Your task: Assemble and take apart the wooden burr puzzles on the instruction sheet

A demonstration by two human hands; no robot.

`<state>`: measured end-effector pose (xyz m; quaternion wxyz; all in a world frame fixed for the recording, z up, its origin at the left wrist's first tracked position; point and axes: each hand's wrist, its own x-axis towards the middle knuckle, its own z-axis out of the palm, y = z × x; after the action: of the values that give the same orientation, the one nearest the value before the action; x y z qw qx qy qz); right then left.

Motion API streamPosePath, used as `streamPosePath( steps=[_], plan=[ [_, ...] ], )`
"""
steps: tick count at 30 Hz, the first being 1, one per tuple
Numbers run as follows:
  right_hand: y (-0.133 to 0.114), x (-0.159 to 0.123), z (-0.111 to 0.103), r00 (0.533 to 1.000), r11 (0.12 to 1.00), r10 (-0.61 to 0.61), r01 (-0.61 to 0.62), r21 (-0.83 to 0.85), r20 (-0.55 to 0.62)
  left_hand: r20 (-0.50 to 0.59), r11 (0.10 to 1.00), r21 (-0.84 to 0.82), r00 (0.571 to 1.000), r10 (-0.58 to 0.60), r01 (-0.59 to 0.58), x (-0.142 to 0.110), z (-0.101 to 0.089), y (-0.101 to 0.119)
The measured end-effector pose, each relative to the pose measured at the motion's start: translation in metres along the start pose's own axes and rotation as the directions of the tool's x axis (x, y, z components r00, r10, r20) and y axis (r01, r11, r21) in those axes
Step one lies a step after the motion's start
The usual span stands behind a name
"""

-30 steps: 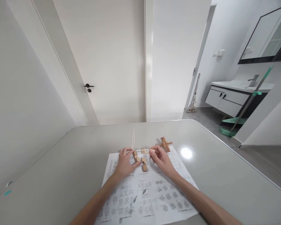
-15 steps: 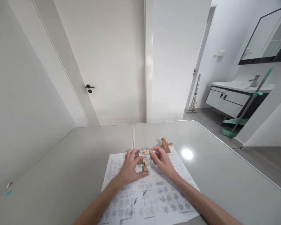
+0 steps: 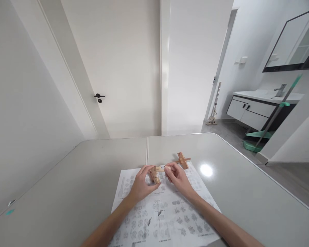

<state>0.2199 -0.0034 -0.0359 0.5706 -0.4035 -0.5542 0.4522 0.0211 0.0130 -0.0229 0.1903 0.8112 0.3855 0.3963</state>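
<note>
Between the thumb and fingers of my left hand (image 3: 142, 184) is a notched wooden puzzle piece (image 3: 156, 179), partly hidden by the fingers. My right hand (image 3: 179, 176) pinches the right end of a pale wooden puzzle stick (image 3: 159, 168) with a dark mark on it. The stick's left end lies close against my left fingers and the notched piece; whether they touch I cannot tell. Just beyond my right hand, a cross-shaped assembly of wooden puzzle pieces (image 3: 183, 160) rests on the table. Under both hands lies a printed instruction sheet (image 3: 167, 209) with several small diagrams.
The grey table (image 3: 74, 192) has a seam running away from me and a bright light reflection on its right. Beyond it stand a white door (image 3: 126, 68) with a black handle, a mop (image 3: 214, 109), a sink cabinet (image 3: 251, 108) and a green dustpan (image 3: 252, 146).
My left hand has drawn its fingers closer round the notched piece, which has turned and come up against the stick. My right hand keeps its pinch on the stick.
</note>
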Motion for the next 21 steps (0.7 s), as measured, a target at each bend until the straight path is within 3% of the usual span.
streamPosePath(
  steps=[13, 21],
  plan=[
    [-0.0081, -0.0067, 0.004, 0.978, 0.997, -0.005, 0.021, -0.075, 0.207, 0.052, 0.998, 0.05, 0.998, 0.047, -0.05, -0.0027, -0.0033, 0.005],
    [-0.0093, -0.0032, 0.0007, 0.986, 0.999, 0.034, -0.035, 0.004, 0.166, 0.036, 0.996, 0.093, 0.999, -0.018, 0.014, -0.0049, -0.0017, -0.0021]
  ],
)
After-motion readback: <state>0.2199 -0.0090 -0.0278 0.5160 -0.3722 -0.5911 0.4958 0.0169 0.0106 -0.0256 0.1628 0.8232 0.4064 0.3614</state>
